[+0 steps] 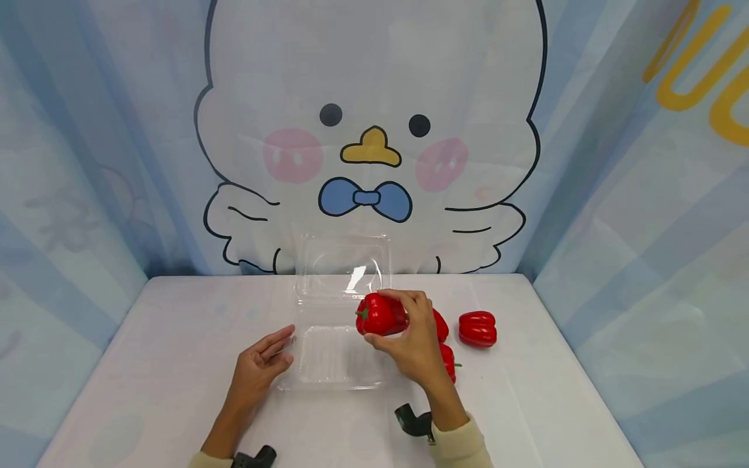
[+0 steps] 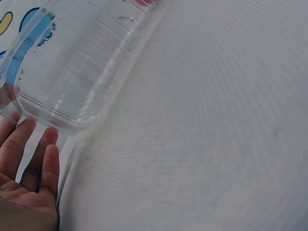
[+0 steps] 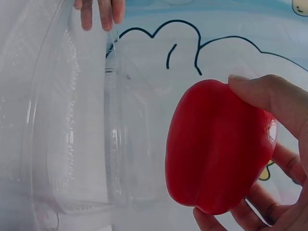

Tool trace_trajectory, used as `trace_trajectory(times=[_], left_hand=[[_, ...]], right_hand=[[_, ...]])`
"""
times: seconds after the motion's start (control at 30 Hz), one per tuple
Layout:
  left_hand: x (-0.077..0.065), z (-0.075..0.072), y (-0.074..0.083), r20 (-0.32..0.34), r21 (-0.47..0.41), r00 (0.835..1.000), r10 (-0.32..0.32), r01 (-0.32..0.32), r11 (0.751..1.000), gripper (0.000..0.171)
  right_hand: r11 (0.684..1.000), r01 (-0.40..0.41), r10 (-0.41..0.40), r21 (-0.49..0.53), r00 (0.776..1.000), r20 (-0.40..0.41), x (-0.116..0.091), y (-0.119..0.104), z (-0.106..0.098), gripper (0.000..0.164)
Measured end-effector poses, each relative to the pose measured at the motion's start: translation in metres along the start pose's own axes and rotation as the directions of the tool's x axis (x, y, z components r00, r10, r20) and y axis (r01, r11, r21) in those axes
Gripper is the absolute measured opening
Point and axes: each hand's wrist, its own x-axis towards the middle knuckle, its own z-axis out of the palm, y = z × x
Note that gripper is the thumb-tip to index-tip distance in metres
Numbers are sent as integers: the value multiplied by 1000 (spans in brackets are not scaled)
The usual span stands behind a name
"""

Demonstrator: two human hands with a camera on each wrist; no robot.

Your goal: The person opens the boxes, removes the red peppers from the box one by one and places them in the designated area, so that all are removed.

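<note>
A red bell pepper (image 1: pixel 376 314) with a green stem is gripped between the thumb and fingers of my right hand (image 1: pixel 420 344). It is held above the right part of a clear plastic clamshell box (image 1: pixel 333 356), whose lid (image 1: pixel 345 266) stands open at the back. In the right wrist view the pepper (image 3: pixel 219 149) appears close up, the thumb on one side and fingers on the other. At the box's left side, my left hand (image 1: pixel 257 367) has its fingers extended. The left wrist view shows these fingertips (image 2: pixel 49 137) at the box's edge, apparently touching it.
More red bell peppers lie right of the box: one (image 1: pixel 477 329) stands apart, while another (image 1: pixel 441 326) and a lower one (image 1: pixel 448 361) are partly hidden by my right hand. A white cloth covers the table (image 1: pixel 175 364). A printed curtain (image 1: pixel 368 84) hangs behind it.
</note>
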Motion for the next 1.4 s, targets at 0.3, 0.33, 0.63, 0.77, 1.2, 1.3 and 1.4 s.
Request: trace_trajectory(times=[0.3, 0.33, 0.63, 0.77, 1.2, 1.3, 1.4], left_hand=[[2, 0, -2, -4, 7, 1000, -12, 12, 1000, 55], [2, 0, -2, -3, 5, 1000, -15, 15, 1000, 55], [1, 0, -2, -10, 7, 1000, -9, 9, 1000, 56], [1, 0, -2, -8, 4, 1000, 7, -7, 1000, 55], [0, -1, -1, -4, 15, 1000, 7, -7, 1000, 55], [0, -1, -1, -3, 11, 1000, 8, -8, 1000, 55], [0, -1, 0, -6, 9, 1000, 4, -4, 1000, 55]], right_hand=[[1000, -11, 11, -1, 1000, -19, -1, 5, -12, 79], [1000, -13, 13, -3, 1000, -21, -1, 5, -13, 79], [1000, -18, 17, -22, 999, -41, -1, 9, -25, 78], [999, -30, 29, -30, 998, -56, -2, 13, -31, 78], [996, -68, 62, -59, 994, -89, -7, 26, -51, 81], [995, -72, 66, -63, 993, -96, -9, 30, -54, 83], [995, -76, 69, -69, 992, -104, -11, 32, -56, 83]])
